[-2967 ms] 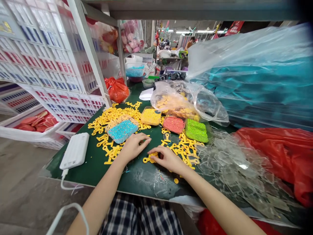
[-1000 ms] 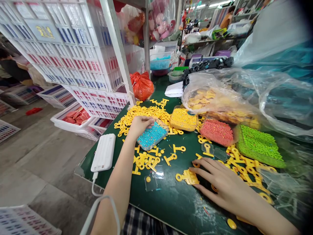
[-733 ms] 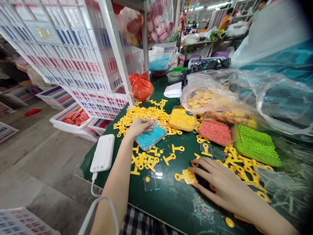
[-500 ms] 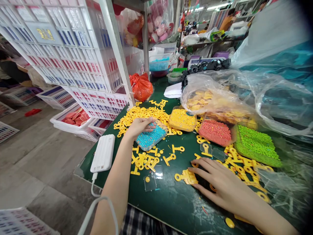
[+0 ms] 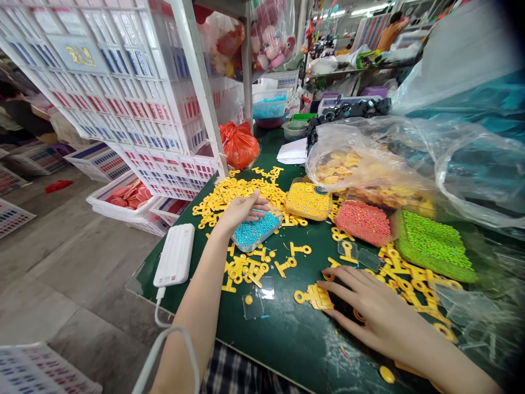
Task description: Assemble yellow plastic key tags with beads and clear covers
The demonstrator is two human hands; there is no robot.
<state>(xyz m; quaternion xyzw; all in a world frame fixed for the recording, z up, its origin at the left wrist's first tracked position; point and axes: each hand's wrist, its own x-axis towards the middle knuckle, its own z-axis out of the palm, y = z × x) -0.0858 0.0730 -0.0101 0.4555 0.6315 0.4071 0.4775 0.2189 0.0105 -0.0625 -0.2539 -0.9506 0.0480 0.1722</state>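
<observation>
My left hand [image 5: 240,210] reaches into the tray of blue beads [image 5: 257,230], fingers curled down onto the beads; what it pinches is hidden. My right hand [image 5: 375,312] lies flat with fingers spread on the green table [image 5: 287,339], fingertips touching a small stack of yellow key-shaped pieces [image 5: 315,296]. More yellow pieces [image 5: 241,269] lie scattered between the hands, with two clear plastic squares [image 5: 258,298]. Trays of yellow beads [image 5: 308,200], red beads [image 5: 363,221] and green beads [image 5: 433,245] stand in a row behind.
A white power bank [image 5: 175,255] with cable lies at the table's left edge. White crates [image 5: 123,104] lean against a post on the left. A red bag [image 5: 238,145], clear plastic bags [image 5: 369,158] and a heap of clear squares [image 5: 471,312] crowd the back and right.
My left hand moved from beside the right one to the blue bead tray and keeps working its fingers in the beads. My right hand stays flat by the yellow stack. The view shifted left.
</observation>
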